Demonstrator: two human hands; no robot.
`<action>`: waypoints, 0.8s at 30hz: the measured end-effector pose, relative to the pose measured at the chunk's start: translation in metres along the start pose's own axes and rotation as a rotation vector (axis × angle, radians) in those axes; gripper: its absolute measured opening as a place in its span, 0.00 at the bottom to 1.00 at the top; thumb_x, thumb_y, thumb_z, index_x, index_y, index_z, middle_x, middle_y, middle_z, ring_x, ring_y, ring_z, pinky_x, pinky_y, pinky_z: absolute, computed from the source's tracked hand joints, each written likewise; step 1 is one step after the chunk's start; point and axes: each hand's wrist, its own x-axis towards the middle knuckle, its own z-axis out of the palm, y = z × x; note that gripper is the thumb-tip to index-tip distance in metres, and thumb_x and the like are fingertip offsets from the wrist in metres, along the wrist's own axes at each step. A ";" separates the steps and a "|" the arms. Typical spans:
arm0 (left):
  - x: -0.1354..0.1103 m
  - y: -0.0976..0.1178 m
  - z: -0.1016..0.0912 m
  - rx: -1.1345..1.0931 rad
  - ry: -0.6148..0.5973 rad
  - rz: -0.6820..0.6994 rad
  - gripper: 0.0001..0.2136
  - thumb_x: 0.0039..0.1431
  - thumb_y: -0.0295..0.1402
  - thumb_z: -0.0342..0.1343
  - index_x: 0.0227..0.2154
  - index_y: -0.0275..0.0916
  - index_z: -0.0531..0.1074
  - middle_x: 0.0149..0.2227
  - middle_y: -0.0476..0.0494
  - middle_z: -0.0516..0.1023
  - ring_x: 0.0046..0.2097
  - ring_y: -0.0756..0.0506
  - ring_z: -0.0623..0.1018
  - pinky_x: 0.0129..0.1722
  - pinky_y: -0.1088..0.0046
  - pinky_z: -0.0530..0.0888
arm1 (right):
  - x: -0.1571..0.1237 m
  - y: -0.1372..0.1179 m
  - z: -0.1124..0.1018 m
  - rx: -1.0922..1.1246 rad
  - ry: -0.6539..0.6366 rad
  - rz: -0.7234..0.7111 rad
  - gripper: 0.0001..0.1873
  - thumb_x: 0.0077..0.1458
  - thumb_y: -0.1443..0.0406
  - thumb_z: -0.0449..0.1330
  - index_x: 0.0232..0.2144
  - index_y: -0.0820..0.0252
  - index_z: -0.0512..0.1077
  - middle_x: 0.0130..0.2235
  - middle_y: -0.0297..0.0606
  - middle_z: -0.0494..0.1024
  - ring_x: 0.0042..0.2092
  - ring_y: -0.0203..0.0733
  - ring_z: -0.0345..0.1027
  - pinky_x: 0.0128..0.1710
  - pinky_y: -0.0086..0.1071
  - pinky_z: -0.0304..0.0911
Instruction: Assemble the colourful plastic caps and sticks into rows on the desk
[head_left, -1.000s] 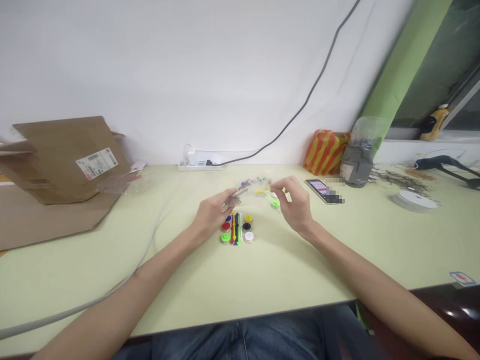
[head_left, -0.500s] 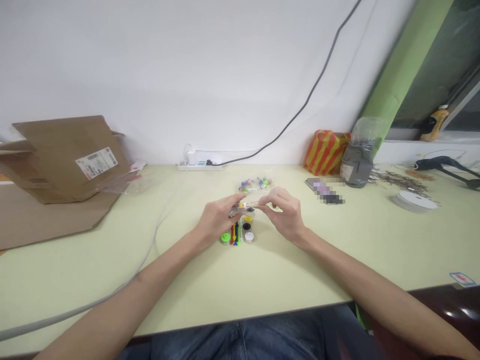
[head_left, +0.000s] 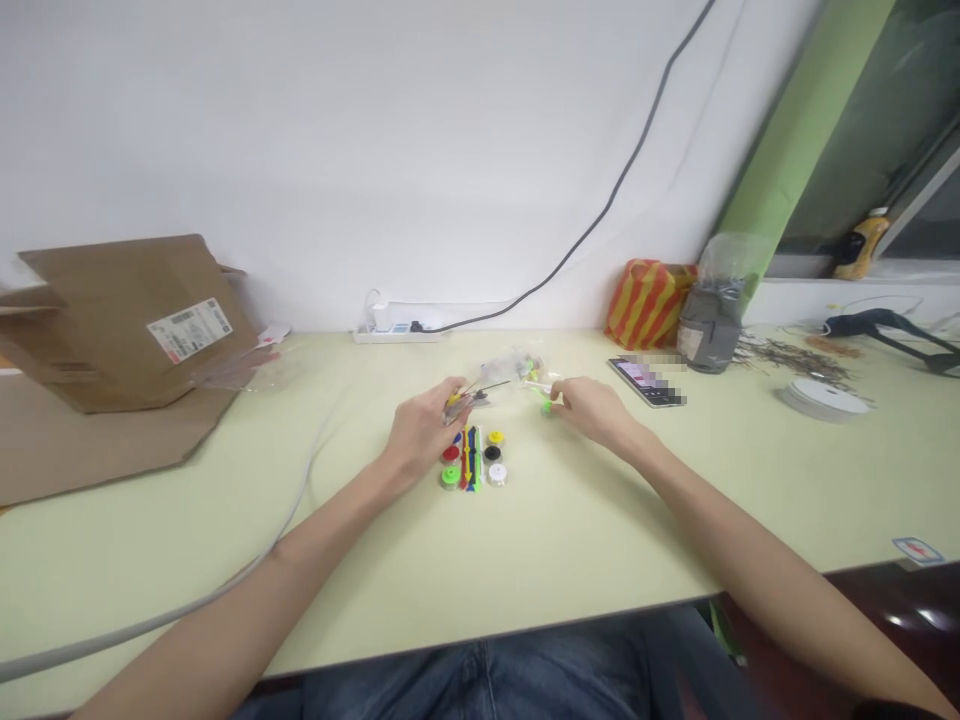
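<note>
My left hand (head_left: 421, 432) is closed around a small clear plastic bag (head_left: 478, 399) with yellow and black pieces showing at its mouth. To its right, my right hand (head_left: 596, 408) pinches small green and white plastic pieces (head_left: 547, 405), whose exact kind is too small to make out. Below the hands, thin coloured arrow-shaped pieces (head_left: 472, 462) lie side by side on the table. Round pieces flank them: red (head_left: 450, 454) and green (head_left: 450, 476) on the left, yellow (head_left: 496, 438), black (head_left: 492, 453) and white (head_left: 497, 474) on the right. A blue one is partly hidden by my left hand.
Behind the hands lies another clear bag (head_left: 508, 364) of coloured parts. A phone (head_left: 646, 383), a striped bag (head_left: 649, 305) and a white spool (head_left: 825, 398) are to the right. An open cardboard box (head_left: 127, 330) and a grey cable (head_left: 300, 500) are on the left.
My hands have moved apart: the right one went rightward with green and white pieces in its fingers, the left one slightly leftward with the bag. The red round piece is now uncovered.
</note>
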 end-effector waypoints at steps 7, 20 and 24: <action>0.001 0.002 0.000 -0.047 -0.011 -0.043 0.13 0.62 0.38 0.54 0.49 0.48 0.71 0.37 0.50 0.82 0.35 0.44 0.80 0.35 0.71 0.70 | 0.000 -0.004 0.003 -0.029 0.039 -0.005 0.12 0.59 0.71 0.54 0.32 0.58 0.77 0.35 0.43 0.80 0.36 0.44 0.71 0.31 0.32 0.53; 0.002 -0.002 0.000 0.003 -0.060 0.032 0.14 0.63 0.38 0.54 0.51 0.47 0.71 0.45 0.48 0.82 0.42 0.42 0.81 0.39 0.70 0.72 | -0.013 -0.034 0.000 0.470 0.632 -0.333 0.13 0.67 0.67 0.49 0.38 0.55 0.74 0.35 0.40 0.77 0.38 0.42 0.72 0.39 0.34 0.65; -0.001 0.004 -0.001 -0.047 -0.131 0.102 0.16 0.63 0.39 0.54 0.53 0.47 0.71 0.48 0.48 0.82 0.45 0.42 0.81 0.41 0.70 0.72 | -0.016 -0.049 0.007 0.483 0.670 -0.381 0.09 0.66 0.63 0.55 0.33 0.55 0.72 0.32 0.37 0.79 0.33 0.40 0.72 0.34 0.33 0.64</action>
